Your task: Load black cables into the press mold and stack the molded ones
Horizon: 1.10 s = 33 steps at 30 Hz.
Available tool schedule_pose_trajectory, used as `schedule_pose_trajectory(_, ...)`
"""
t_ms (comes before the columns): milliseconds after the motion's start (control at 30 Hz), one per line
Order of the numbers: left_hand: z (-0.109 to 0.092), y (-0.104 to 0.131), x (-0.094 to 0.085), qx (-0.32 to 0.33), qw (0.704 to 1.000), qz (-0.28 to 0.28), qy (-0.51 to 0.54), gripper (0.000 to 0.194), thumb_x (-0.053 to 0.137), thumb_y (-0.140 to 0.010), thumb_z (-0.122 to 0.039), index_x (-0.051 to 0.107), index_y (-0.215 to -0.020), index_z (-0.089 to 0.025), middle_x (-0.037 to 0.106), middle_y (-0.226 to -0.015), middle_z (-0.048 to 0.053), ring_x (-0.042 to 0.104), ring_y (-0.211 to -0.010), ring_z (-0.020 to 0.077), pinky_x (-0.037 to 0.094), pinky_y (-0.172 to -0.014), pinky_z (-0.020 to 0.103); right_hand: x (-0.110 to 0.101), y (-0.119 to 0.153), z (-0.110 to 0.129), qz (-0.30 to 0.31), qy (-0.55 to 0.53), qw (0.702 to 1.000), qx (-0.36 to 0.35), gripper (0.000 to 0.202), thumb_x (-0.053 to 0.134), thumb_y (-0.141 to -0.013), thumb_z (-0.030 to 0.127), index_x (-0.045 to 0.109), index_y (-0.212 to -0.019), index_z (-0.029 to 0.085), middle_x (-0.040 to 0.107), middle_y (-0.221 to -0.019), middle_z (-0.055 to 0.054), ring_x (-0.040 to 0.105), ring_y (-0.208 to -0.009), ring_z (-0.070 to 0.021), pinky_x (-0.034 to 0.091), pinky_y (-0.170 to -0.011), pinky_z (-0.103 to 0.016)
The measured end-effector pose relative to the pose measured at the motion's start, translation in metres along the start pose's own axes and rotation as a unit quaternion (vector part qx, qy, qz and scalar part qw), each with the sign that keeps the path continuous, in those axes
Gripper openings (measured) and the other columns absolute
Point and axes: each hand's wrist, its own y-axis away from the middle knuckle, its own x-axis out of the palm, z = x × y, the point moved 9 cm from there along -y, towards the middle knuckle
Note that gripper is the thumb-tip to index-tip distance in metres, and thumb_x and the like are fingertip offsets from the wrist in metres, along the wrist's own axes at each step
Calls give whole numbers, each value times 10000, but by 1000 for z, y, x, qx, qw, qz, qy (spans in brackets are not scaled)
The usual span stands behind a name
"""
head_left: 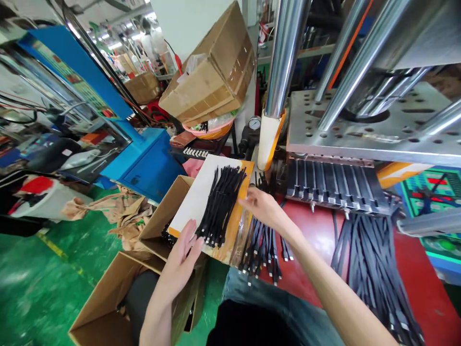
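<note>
A bundle of short black cables (220, 206) with plug ends lies on a white and yellow board (194, 194), with a band across its middle. My left hand (183, 257) is at the bundle's lower left end, fingers stretched and thumb apart, near the plugs. At the board's right edge is my right hand (261, 205), its fingers bent in towards the thumb; what is between them, if anything, is hidden. More black cables (264, 250) lie just right of the board, partly under my right forearm, plug ends towards me.
A press with steel columns (288, 53) and a holed metal plate (403, 113) stands at right, above a black mould (334, 185). Long cables (374, 269) hang over the red table (306, 226). Open cartons (104, 293) stand at lower left; a blue cabinet (147, 161) is behind.
</note>
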Motion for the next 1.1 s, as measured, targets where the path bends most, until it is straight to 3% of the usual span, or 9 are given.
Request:
schedule_pose_trajectory(100,-7,23,1,19,998,20,-62,699,669,-1023,-637,533,-1607,-278,469,-1742,112,411,-1632,342,254,-1391,524,-29,83,-48,-105,237,965,-42,262,696,-954,338,650,-1170,196,734,-989,-110,705,-766,-255,483,-639,-333)
schedule_pose_trajectory(200,-18,37,39,29,986,140,-83,482,643,-1058,-557,682,-1464,-300,651,-1578,98,556,-1519,333,368,-1339,506,-29,146,-77,-159,408,899,-26,105,558,-1028,279,609,-1081,205,719,-937,-118,710,-666,-248,443,-549,-325)
schedule_pose_trajectory(367,-20,63,139,5,923,383,-44,469,649,-1057,-427,644,-1492,-252,751,-1419,129,704,-1333,297,506,-1230,492,-23,159,-88,-195,430,881,17,107,518,-1046,245,531,-941,239,726,-837,-87,722,-639,-250,445,-559,-324)
schedule_pose_trajectory(500,-1,84,185,-66,864,497,51,686,697,-1031,-443,474,-1626,-185,671,-1518,212,672,-1399,310,508,-1227,534,-28,159,-92,-164,388,907,20,107,500,-1030,195,548,-943,233,735,-834,-76,746,-681,-247,471,-611,-315)
schedule_pose_trajectory(667,10,85,209,-173,850,460,192,802,831,-950,-572,519,-1586,-196,639,-1541,216,620,-1455,308,428,-1284,522,-37,192,-81,-129,264,955,39,187,493,-1061,267,558,-886,244,715,-753,-34,709,-638,-216,459,-599,-298)
schedule_pose_trajectory(800,7,67,225,-243,854,283,362,663,895,-880,-599,710,-1337,-155,740,-875,17,762,-882,176,592,-956,336,-29,227,-83,28,134,988,65,303,514,-1092,409,607,-849,253,684,-665,17,666,-561,-176,442,-534,-262)
schedule_pose_trajectory(933,-4,61,243,-199,879,290,323,617,837,-879,-709,767,-1021,-113,434,-528,-114,529,-483,89,493,-626,251,-78,243,-111,-122,301,925,199,297,576,-1070,508,640,-1017,223,732,-733,-38,727,-606,-249,455,-550,-310)
schedule_pose_trajectory(1000,-7,61,247,-162,897,319,259,677,760,-896,-785,762,-992,-116,508,-528,-87,579,-505,110,507,-643,263,-87,242,-117,-159,395,875,231,260,573,-1077,460,613,-1007,212,755,-799,-91,749,-641,-285,421,-540,-325)
schedule_pose_trajectory(1100,-8,66,256,-136,900,370,187,771,658,-921,-848,763,-1072,-99,732,-655,27,727,-635,183,585,-748,323,-82,234,-121,-147,446,855,221,230,546,-1090,379,569,-916,232,746,-793,-104,753,-647,-286,383,-539,-319)
